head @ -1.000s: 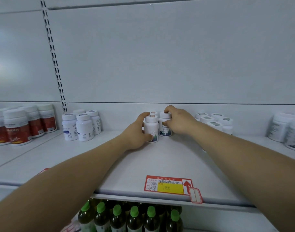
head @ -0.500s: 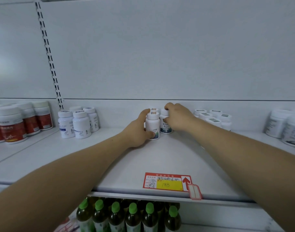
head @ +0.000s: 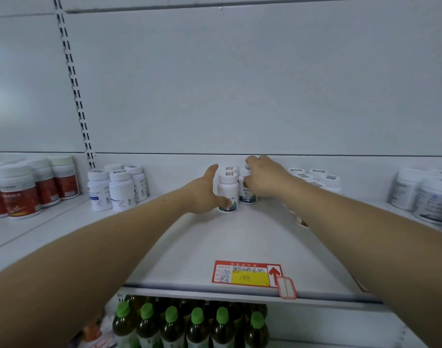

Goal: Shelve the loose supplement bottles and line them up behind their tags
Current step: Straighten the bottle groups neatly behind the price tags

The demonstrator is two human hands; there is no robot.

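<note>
At six o'clock, dark olive plastic drink bottles with green caps stand in a row on the lower level. At ten o'clock, a slotted white metal upright runs vertically.

Cool, even light is washing the back panel flat and casting only faint shadows on the shelf; the bottom of the frame is sitting dimmer. Wide-angle distortion is bowing the lower corners. The right hand and bottles at centre are smearing slightly.
</note>
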